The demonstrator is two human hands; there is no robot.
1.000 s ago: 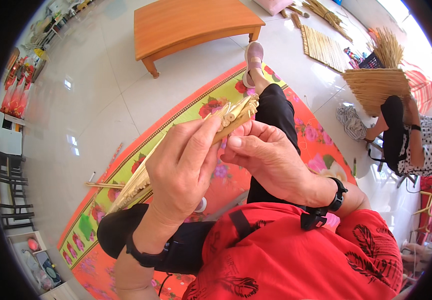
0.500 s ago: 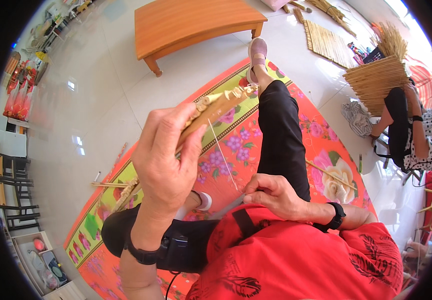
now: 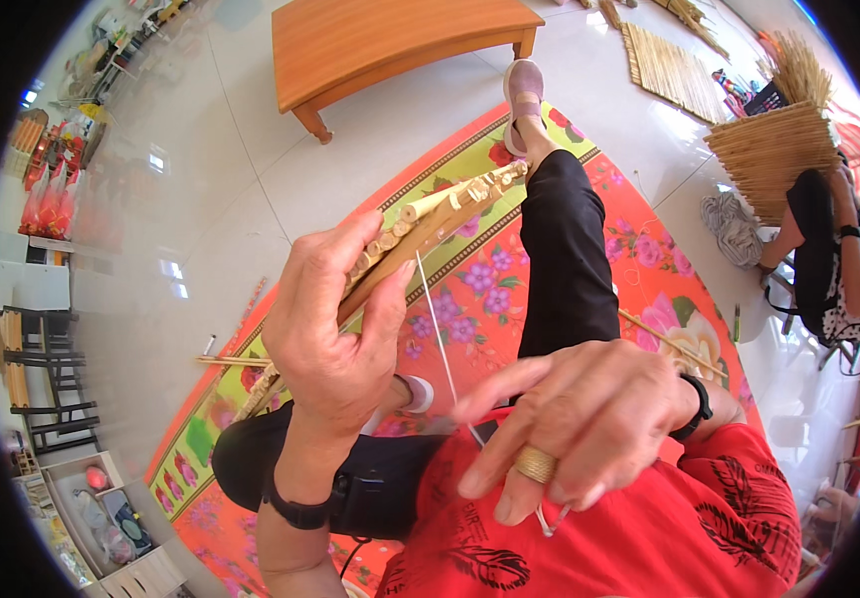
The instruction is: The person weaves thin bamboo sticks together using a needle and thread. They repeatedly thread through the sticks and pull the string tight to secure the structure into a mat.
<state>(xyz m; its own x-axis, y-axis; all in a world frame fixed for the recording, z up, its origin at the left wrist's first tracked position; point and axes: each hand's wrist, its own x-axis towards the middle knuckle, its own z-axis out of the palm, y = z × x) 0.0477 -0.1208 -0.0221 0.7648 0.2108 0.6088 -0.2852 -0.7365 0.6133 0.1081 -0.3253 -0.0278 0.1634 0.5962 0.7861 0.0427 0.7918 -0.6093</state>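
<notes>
My left hand (image 3: 325,324) is raised in front of me, its fingers and thumb closed round a thick edge of a woven reed mat (image 3: 443,221). The cut ends of several pale stalks show along the mat's upper side. From it a taut white cord (image 3: 436,319) slants down to my right hand (image 3: 589,424), which is over my lap, with a broad gold-coloured ring on one finger. That hand's fingers are curled, the foremost one stretched out and blurred; a short loop of cord pokes out below them.
A flowered red mat (image 3: 465,299) lies under my legs, with thin sticks (image 3: 674,344) on it. Ahead is a low wooden table (image 3: 400,50). To the right a seated person (image 3: 854,269) holds a reed panel (image 3: 774,164). A divided box (image 3: 81,488) stands at the left.
My right hand has come closer and turned, its back now showing large, drawing the cord along. My left hand still grips the reed mat in nearly the same place.
</notes>
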